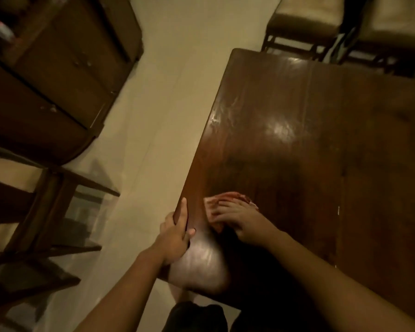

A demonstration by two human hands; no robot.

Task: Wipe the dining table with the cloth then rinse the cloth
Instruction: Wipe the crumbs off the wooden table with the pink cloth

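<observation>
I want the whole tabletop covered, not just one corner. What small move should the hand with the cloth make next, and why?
Probably sweep the right hand and the cloth forward, away from the body along the table edge. The cloth is pressed flat near the close left corner, most of the surface lies beyond it, and the left hand grips the edge as a brace.

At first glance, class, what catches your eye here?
The dark glossy table fills the right side, glare on its top. Near its left edge, the right hand presses a reddish cloth flat, while the left hand has a grip on the edge itself.
</observation>
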